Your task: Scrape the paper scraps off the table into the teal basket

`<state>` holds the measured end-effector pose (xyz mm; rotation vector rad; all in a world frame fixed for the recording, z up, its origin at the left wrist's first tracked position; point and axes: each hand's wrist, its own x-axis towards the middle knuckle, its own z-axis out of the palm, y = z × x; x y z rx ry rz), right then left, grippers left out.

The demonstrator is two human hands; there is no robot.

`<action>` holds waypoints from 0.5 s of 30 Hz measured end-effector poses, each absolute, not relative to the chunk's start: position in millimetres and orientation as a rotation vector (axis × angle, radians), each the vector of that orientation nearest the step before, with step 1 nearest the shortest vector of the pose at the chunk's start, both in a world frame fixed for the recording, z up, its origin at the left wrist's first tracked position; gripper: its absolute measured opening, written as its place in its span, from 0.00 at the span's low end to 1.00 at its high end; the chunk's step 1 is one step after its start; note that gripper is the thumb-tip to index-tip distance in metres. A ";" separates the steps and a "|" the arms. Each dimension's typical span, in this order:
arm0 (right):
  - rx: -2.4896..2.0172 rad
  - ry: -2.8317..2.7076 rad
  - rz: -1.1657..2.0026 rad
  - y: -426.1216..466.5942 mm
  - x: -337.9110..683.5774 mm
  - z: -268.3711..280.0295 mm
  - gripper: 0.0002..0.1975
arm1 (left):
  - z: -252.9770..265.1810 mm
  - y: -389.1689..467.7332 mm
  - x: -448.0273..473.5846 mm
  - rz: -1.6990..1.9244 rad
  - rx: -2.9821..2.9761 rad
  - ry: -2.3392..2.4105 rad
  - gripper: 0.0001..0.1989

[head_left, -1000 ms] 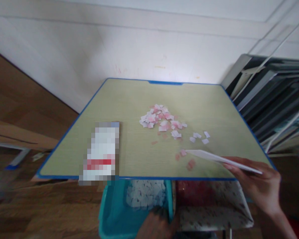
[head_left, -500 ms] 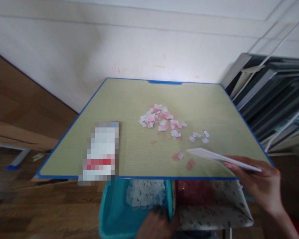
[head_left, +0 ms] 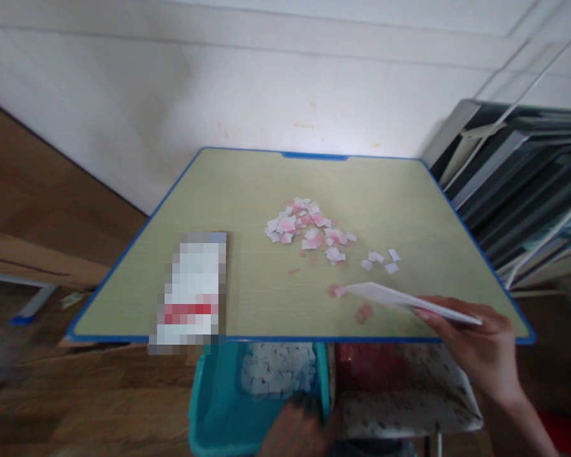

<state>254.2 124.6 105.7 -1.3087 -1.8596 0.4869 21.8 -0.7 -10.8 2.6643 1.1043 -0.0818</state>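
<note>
My right hand [head_left: 476, 343] is closed around a thin, flat white piece [head_left: 404, 300], perhaps folded paper or card, tilted with its tip low over the board [head_left: 247, 184]. That tip is beside a pink-stained paper square [head_left: 337, 290]; contact is unclear. Farther back lies a loose heap of small white and pink paper squares [head_left: 309, 222], with several white squares [head_left: 380, 259] scattered to its right. Below the board's front edge, my left hand [head_left: 297, 431] is at the right rim of a teal basin [head_left: 197, 406], fingers curled inside and thumb outside. Its fingertips are dark and blurred.
White squares [head_left: 280, 371] fill the basin's far part. A blurred-out white item with a red band [head_left: 193, 279] lies at the board's left. Right of the basin is a spotted container [head_left: 409, 406] with a red inside. Dark panels [head_left: 518, 158] lean at the right, near a white wall [head_left: 314, 89].
My right hand has moved left with the white piece, bringing its tip beside the pink-stained square. The left hand has stayed at the basin's rim.
</note>
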 end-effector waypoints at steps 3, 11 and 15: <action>-1.349 -1.761 0.404 124.8 251.4 102.1 0.03 | -9.1 -0.6 22.4 -0.075 2.671 1.108 0.26; -1.266 -1.821 0.452 124.5 256.4 108.1 0.06 | -11.7 -1.6 22.2 -0.055 2.671 1.106 0.21; -1.257 -1.819 0.444 123.6 255.8 111.6 0.06 | -12.7 -1.5 22.0 -0.051 2.678 1.101 0.22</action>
